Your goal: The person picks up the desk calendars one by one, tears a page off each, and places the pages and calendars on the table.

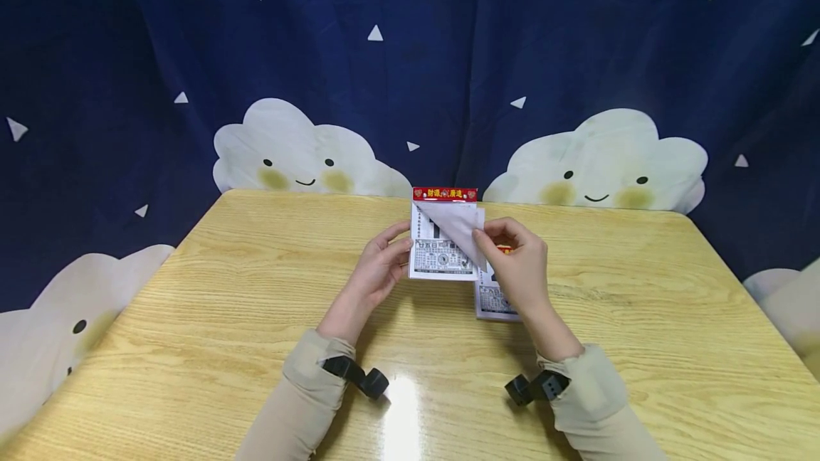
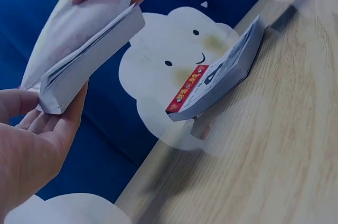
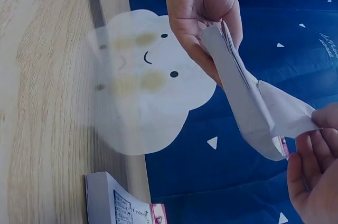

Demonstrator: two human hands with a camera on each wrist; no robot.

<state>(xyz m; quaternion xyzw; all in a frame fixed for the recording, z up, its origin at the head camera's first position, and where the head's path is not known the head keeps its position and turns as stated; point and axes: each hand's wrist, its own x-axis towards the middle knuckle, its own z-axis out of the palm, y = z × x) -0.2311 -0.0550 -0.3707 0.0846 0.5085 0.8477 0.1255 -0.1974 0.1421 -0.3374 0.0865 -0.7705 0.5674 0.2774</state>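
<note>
A thick tear-off calendar (image 1: 443, 262) with a red header strip is held up over the table in the head view. My left hand (image 1: 376, 262) grips its left edge, thumb on the front and fingers behind. Between right thumb and fingers, my right hand (image 1: 524, 265) pinches the lower right corner of the top page (image 1: 456, 225). That page is folded diagonally up, baring a printed sheet beneath; its top still meets the header. In the right wrist view the lifted page (image 3: 288, 110) stands away from the block. A second calendar (image 2: 227, 73) lies face up on the table, partly behind my right hand.
The wooden table (image 1: 256, 290) reaches back to a dark blue curtain (image 1: 423, 41) printed with white clouds and triangles. Black wrist cameras are strapped over both beige sleeves. A bright reflection lies on the tabletop between the forearms.
</note>
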